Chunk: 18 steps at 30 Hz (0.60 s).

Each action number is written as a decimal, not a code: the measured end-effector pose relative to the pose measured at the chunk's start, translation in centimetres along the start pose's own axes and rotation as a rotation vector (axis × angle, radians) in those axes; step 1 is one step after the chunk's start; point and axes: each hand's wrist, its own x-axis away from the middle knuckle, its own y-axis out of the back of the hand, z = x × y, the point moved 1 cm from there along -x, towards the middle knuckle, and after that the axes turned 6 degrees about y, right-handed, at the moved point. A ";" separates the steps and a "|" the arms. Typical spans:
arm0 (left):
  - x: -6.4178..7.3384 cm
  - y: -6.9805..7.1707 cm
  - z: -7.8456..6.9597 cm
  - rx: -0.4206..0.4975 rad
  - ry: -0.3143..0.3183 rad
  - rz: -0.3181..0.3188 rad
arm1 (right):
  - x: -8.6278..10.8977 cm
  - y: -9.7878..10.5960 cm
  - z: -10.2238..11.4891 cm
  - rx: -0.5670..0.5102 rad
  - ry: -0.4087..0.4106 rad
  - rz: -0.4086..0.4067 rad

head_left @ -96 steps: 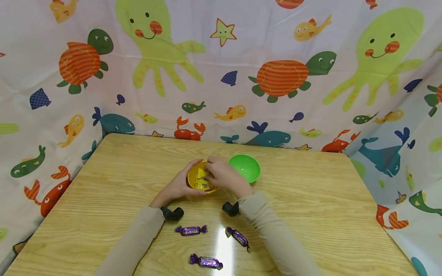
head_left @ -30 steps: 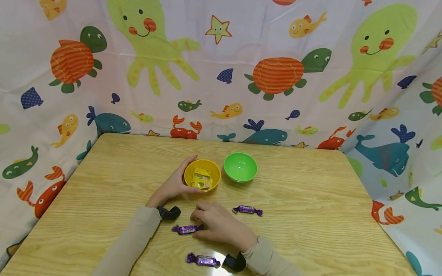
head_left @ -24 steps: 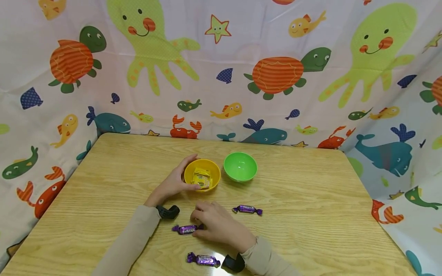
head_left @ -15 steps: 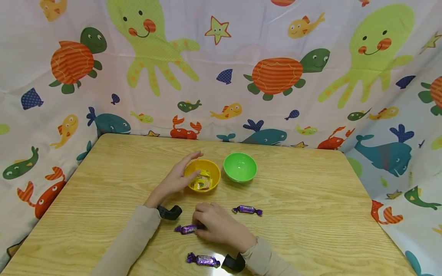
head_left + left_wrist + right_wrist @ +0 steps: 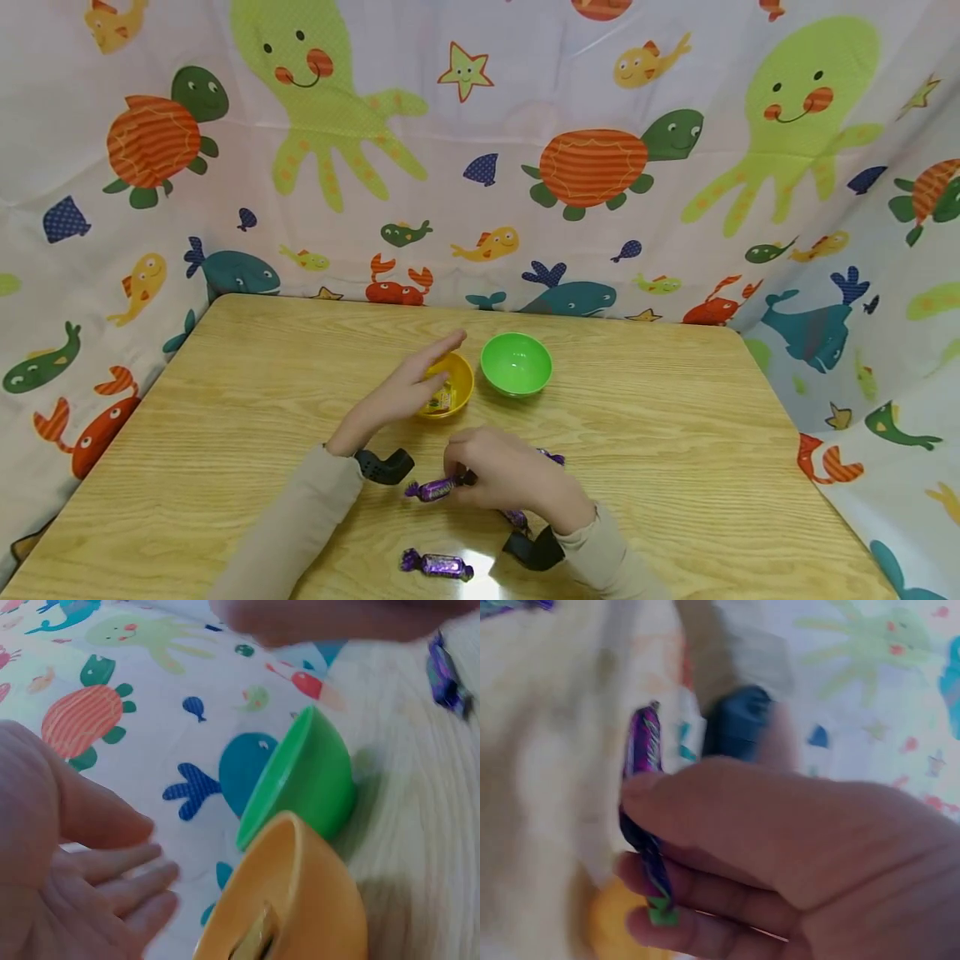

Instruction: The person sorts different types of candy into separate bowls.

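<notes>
Bottom centre, a purple sweet (image 5: 442, 566) lies on the surface (image 5: 675, 467); just above, the right hand (image 5: 517, 473) pinches a wrapped sweet (image 5: 435, 490), partly blocking two more sweets (image 5: 516, 520). Mid-frame, the left hand (image 5: 397, 392), fingers stretched, screens the yellow bowl (image 5: 462, 382), green bowl (image 5: 516, 367) beside it.

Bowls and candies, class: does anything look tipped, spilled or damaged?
Nothing stands out. The yellow bowl and green bowl stand upright, with no visible spill. The purple candy in the right hand looks intact where visible.

Purple candy (image 5: 433, 490) bears lettering; none legible.
</notes>
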 end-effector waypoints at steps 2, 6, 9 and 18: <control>-0.6 -0.3 -0.4 0.022 0.049 0.029 | 0.6 1.1 0.0 -0.044 -0.008 0.006; -1.9 -1.0 -1.2 0.066 0.128 0.092 | 1.7 2.7 0.4 -0.092 -0.009 0.007; -3.1 -1.7 -1.6 0.066 0.139 0.122 | 2.4 3.7 0.9 -0.130 -0.009 0.008; -5.6 -5.2 -1.9 -0.085 0.189 0.101 | 4.7 6.1 1.7 -0.195 0.001 -0.034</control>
